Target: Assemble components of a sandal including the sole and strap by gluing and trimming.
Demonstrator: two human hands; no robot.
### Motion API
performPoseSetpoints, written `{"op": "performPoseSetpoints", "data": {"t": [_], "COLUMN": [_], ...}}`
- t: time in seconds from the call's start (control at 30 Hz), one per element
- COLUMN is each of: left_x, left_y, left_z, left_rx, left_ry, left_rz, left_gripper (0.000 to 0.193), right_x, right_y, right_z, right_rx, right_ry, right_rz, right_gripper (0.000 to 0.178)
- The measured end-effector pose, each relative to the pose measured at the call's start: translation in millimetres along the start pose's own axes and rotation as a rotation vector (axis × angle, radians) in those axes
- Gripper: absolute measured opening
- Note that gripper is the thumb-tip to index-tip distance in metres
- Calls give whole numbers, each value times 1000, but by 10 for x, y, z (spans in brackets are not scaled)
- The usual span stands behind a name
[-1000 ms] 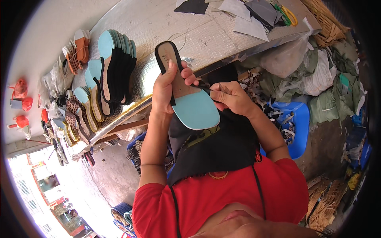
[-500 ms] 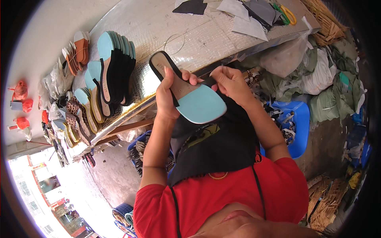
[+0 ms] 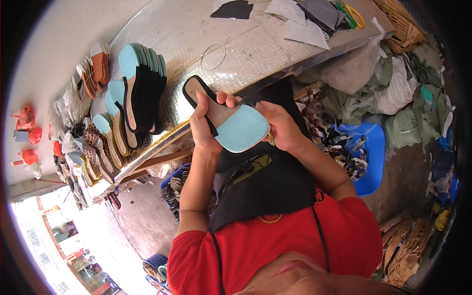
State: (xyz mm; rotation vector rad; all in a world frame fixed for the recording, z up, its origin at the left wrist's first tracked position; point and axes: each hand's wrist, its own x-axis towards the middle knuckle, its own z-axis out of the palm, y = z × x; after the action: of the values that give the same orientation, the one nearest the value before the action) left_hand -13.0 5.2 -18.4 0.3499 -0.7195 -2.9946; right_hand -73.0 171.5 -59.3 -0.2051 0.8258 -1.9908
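Sole piece with blue toe and black-edged heel, one, held in hand above the apron.
Head view: sole piece (image 3: 242,130), tilted, near the front of the table (image 3: 169,29); left hand (image 3: 200,124), grip closed around its middle, thumb opposite fingers; right hand (image 3: 281,127), fingers bent at the toe's right edge, whether its grip pinches anything cannot be told; stacked black-sided soles (image 3: 151,98) on the table; blue bin (image 3: 376,157) of scraps beyond the right forearm.

A silvery, textured-topped workbench (image 3: 179,37) is holding stacked black-edged insoles with pale blue ends (image 3: 145,96), a thin round loop (image 3: 201,61), flat grey and black sheets (image 3: 306,36), and green-and-yellow looped handles (image 3: 362,18).
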Motion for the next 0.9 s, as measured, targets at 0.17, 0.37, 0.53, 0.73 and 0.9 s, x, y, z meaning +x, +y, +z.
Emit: {"op": "performPoseSetpoints", "data": {"t": [0.17, 0.37, 0.53, 0.73, 0.9], "left_x": [-25, -44, -86, -82, -98], "left_y": [-21, 46, -8, -115, -172], "left_z": [-10, -41, 95, 73, 81], "left_rx": [29, 66, 432, 803, 1351], "left_ry": [37, 26, -52, -58, 334], "left_rz": [-22, -11, 94, 195, 317], "left_gripper": [47, 51, 58, 52, 28], "right_x": [156, 22, 124, 136, 90], "right_y": [10, -133, -318, -171, 5], "right_z": [-94, -141, -133, -95, -189], "right_rx": [-48, -269, -306, -722, -1122], "right_ry": [-113, -109, -31, -38, 182], "right_rz": [-6, 8, 47, -105, -307], "right_gripper": [36, 36, 35, 28, 29]}}
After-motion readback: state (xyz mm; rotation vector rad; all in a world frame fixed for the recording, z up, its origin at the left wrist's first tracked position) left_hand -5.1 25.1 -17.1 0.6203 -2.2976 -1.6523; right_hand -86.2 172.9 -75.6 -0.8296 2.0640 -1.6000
